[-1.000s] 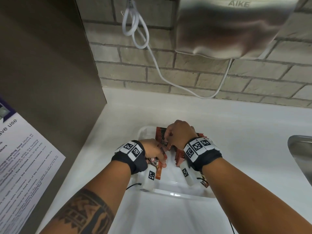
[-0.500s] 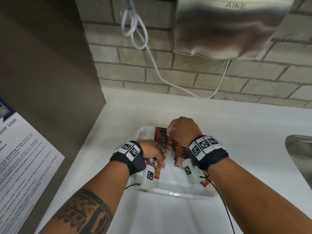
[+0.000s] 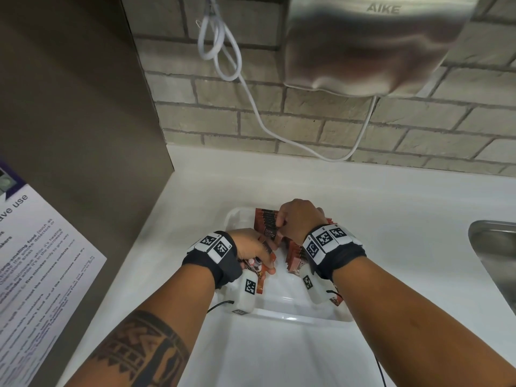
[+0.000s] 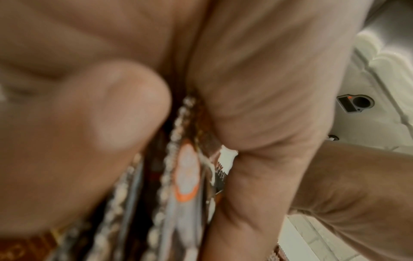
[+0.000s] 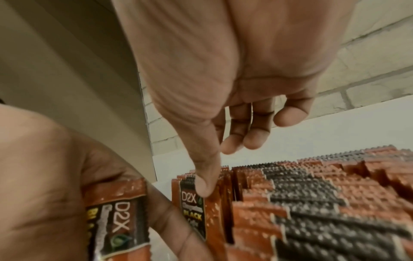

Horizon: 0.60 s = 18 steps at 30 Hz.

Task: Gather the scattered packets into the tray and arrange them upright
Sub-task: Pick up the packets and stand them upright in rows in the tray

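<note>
A clear plastic tray (image 3: 293, 318) sits on the white counter (image 3: 391, 219). Orange-and-black packets stand upright in it, one row (image 3: 265, 222) at the back and another (image 3: 294, 255) under my right wrist. My right hand (image 3: 279, 229) hovers over the back row. In the right wrist view its thumb tip (image 5: 204, 185) presses the face of the front packet (image 5: 192, 208), and the other fingers hang loosely curled above the row (image 5: 312, 194). My left hand (image 3: 265, 263) grips a few packets (image 3: 261, 277) at the tray's left side; the held packets (image 5: 116, 220) also show close up (image 4: 185, 167).
A steel hand dryer (image 3: 371, 43) hangs on the brick wall, with a white cable (image 3: 251, 107) looping below it. A brown panel (image 3: 69, 121) bearing a paper notice (image 3: 33, 261) closes the left side. A steel sink (image 3: 494, 261) lies at the right edge.
My right hand has shifted a little back and to the right along the upright row, uncovering more of the front packets. My left hand still holds its packets in about the same place.
</note>
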### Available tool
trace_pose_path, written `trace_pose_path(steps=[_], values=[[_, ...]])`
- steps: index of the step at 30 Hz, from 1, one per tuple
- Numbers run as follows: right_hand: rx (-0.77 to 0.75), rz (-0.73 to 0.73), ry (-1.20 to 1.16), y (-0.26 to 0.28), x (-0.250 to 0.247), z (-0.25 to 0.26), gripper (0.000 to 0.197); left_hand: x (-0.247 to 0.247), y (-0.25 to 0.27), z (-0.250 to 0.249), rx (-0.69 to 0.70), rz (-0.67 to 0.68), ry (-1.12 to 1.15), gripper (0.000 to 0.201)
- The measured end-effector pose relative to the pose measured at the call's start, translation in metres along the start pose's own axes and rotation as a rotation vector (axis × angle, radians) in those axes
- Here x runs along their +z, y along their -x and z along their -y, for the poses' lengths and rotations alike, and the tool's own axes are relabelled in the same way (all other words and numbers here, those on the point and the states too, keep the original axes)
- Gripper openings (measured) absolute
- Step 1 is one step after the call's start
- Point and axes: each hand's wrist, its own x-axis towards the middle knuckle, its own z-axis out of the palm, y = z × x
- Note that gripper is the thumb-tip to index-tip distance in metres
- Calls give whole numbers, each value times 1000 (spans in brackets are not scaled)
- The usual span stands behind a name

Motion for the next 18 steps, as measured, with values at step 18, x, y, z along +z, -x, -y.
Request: trace_pose_path(steps=[18], values=[[-46,12,-210,13,-19,-1,14,-7,22,-2,54,-35,46,38]])
